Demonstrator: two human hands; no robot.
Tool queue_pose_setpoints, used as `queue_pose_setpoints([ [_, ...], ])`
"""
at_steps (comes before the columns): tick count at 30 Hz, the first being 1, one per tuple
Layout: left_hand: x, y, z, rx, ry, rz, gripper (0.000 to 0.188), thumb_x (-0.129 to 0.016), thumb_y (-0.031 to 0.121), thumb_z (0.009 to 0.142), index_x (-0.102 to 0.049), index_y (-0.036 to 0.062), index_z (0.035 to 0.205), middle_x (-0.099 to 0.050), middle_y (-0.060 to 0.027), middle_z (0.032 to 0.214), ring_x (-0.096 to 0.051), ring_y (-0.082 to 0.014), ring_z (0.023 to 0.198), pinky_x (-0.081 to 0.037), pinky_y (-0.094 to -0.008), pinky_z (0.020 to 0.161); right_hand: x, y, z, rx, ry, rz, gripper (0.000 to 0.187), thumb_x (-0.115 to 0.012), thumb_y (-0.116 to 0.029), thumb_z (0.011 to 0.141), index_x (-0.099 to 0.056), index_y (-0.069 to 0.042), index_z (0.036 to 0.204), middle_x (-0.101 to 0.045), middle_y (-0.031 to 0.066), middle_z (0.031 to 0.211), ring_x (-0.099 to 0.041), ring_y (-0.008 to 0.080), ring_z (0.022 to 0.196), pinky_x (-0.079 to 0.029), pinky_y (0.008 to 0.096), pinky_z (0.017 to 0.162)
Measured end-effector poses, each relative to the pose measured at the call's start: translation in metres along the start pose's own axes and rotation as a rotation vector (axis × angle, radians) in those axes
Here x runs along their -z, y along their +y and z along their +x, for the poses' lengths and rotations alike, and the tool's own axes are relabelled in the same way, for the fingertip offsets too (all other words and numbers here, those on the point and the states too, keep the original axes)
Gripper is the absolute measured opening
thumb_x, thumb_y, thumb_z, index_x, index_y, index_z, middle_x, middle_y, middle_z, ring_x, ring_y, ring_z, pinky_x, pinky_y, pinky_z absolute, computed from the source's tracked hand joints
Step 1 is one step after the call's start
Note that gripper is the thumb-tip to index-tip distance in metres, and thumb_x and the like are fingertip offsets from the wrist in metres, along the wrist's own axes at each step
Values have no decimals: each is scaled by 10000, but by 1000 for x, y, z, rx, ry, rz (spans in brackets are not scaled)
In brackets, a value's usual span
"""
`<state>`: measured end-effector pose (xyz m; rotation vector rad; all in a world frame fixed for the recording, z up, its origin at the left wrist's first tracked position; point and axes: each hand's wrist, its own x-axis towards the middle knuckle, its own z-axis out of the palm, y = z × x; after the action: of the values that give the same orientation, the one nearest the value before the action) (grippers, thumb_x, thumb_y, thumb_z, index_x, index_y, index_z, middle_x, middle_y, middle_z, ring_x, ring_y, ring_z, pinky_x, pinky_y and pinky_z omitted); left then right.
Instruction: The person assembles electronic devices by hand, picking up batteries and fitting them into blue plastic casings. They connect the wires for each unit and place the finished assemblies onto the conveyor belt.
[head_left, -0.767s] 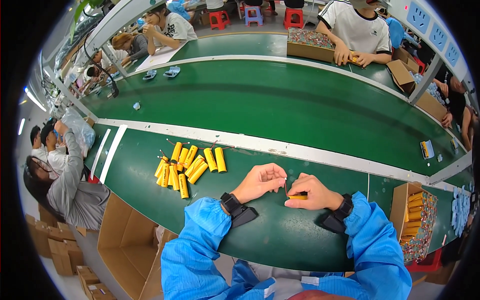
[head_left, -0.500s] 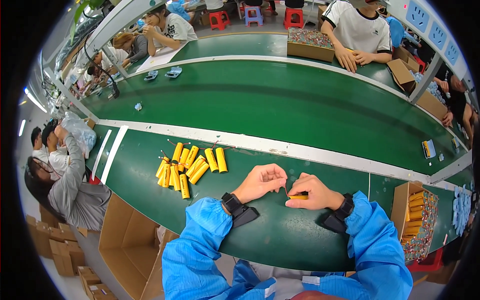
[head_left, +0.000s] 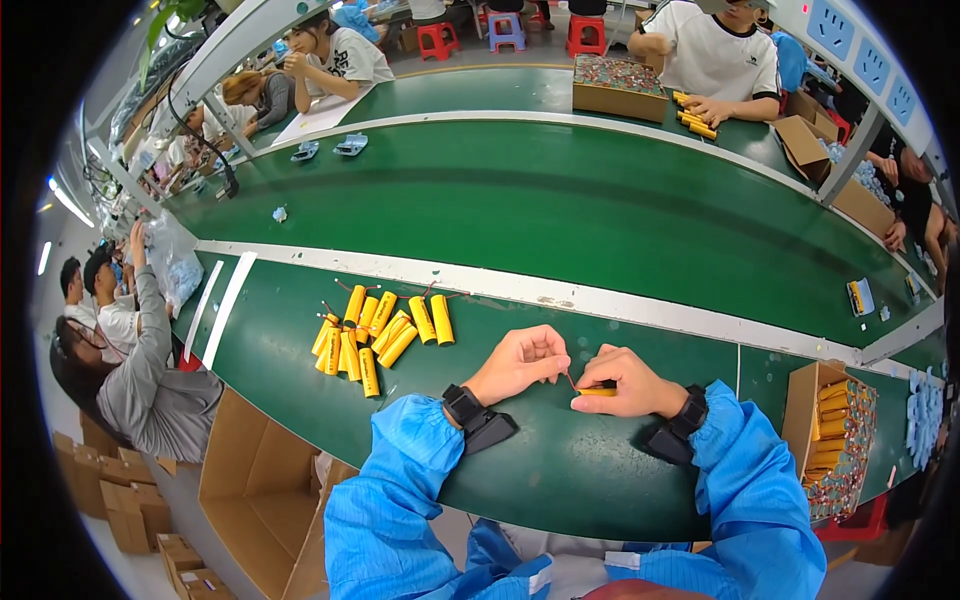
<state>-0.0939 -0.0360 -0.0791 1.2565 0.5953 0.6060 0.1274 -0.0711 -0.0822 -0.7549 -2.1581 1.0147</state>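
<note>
Here's the left hand [head_left: 522, 364], fingers closed on a thin red wire [head_left: 571, 380], and the right hand [head_left: 632, 384] is gripping a yellow battery [head_left: 597, 392], just beside the wire's lower end, low at the green desk [head_left: 580, 480]. Black straps [head_left: 464, 407] ring both wrists, blue sleeves [head_left: 400, 455] below. Out left, a loose cluster of yellow batteries [head_left: 398, 344] with wires; off right, an open cardboard box [head_left: 799, 400] packed with more!

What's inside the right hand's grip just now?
Part of a yellow cylinder shows within the right hand, and a thin red wire reaches up to the left hand's fingertips. The hand covers the rest of the cylinder.
</note>
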Motion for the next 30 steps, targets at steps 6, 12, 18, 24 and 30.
queue_pose_setpoints([
  [6, 0, 2, 0, 3, 10, -3, 112, -629, 147, 909, -562, 59, 923, -626, -12, 837, -569, -63, 716, -443, -200, 623, 3, 5, -3, -21, 39, 105, 221, -733, -256, 807, -670, -57, 735, -607, 17, 615, -510, 132, 519, -362, 285, 583],
  [12, 2, 1, -1, 0, 15, 6, 119, -627, 147, 908, -551, 63, 872, -615, -15, 829, -566, -69, 710, -442, -205, 624, 10, -9, -3, -307, 56, 516, 136, -668, -153, 869, -634, -22, 852, -625, 19, 681, -539, 70, 600, -402, 226, 551],
  [18, -1, 3, -1, -6, -11, -23, 158, -618, 137, 911, -520, 67, 808, -584, -12, 832, -559, -74, 722, -438, -212, 638, 6, 1, -5, -328, 103, 680, 147, -650, -158, 898, -567, -41, 864, -622, 3, 742, -592, 55, 646, -423, 195, 555],
  [24, 1, 1, 0, -12, -37, -32, 169, -615, 133, 911, -514, 67, 793, -575, -15, 833, -554, -75, 733, -439, -213, 651, 3, 4, -5, -291, 118, 670, 228, -657, -155, 894, -471, -72, 793, -602, -1, 722, -588, 50, 643, -418, 192, 560],
  [30, 1, 0, -1, -8, -36, -42, 159, -615, 136, 912, -513, 66, 811, -577, -21, 841, -559, -78, 736, -445, -214, 653, 4, 2, -5, -298, 91, 672, 277, -667, -155, 888, -431, -86, 760, -580, -10, 696, -582, 48, 634, -414, 192, 557],
])
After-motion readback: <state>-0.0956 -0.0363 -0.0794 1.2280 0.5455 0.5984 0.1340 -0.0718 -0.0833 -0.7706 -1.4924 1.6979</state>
